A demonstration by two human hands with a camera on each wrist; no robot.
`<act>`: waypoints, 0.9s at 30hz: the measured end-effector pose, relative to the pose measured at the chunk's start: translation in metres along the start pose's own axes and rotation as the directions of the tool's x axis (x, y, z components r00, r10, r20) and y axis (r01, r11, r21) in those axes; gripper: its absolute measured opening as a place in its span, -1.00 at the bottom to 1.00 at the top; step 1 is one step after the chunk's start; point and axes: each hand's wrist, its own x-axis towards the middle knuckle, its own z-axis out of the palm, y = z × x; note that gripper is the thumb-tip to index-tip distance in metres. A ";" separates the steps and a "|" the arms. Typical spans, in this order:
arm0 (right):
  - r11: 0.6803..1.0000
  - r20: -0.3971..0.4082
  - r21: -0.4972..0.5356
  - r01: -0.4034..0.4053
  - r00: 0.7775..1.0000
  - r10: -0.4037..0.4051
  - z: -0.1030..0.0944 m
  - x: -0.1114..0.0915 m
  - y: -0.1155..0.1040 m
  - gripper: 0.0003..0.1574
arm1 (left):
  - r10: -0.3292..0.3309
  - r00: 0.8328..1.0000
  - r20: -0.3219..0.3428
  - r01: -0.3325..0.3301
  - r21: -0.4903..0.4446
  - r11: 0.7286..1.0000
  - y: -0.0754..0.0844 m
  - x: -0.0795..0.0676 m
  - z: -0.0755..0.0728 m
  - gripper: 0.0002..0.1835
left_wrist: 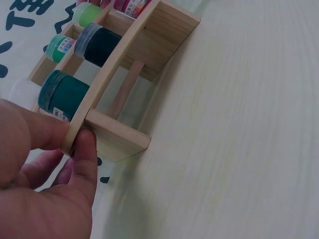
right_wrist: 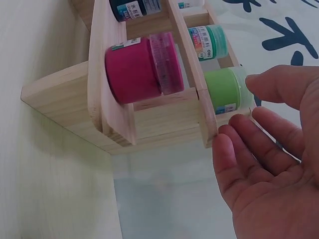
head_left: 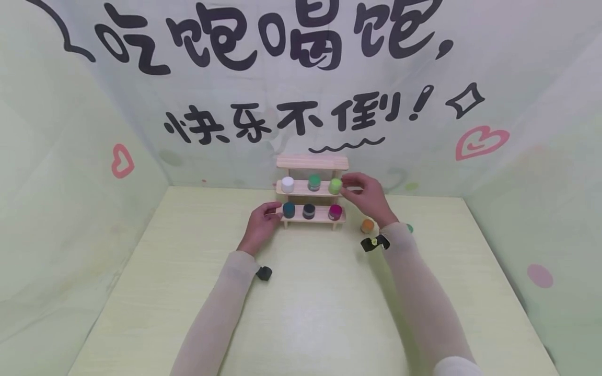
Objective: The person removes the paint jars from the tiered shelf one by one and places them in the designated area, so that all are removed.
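A three-tier wooden display stand [head_left: 312, 163] stands near the back wall with small paint jars on its two lower shelves. My left hand [head_left: 260, 225] grips the left end of the lowest shelf between thumb and fingers, next to the teal jar [left_wrist: 64, 94]. At the right end of the middle shelf sits a light green jar [right_wrist: 225, 89]. My right hand [head_left: 370, 197] is at its side, thumb tip at the lid and fingers loosely bent beside the shelf end. Below it is a magenta jar [right_wrist: 144, 67]; a dark jar [head_left: 308, 211] stands mid-shelf.
White [head_left: 288, 184] and green [head_left: 314, 182] jars share the middle shelf. On the table right of the stand is an orange jar [head_left: 367, 225]; a green thing [head_left: 410, 228] shows partly behind my right forearm. A printed cloth wall [head_left: 244, 167] rises close behind.
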 end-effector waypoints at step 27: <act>0.997 0.034 -0.070 0.035 0.999 -0.032 0.009 0.006 0.001 -0.43 | -0.005 1.000 0.012 0.005 -0.021 1.000 -0.001 0.001 0.000 -0.64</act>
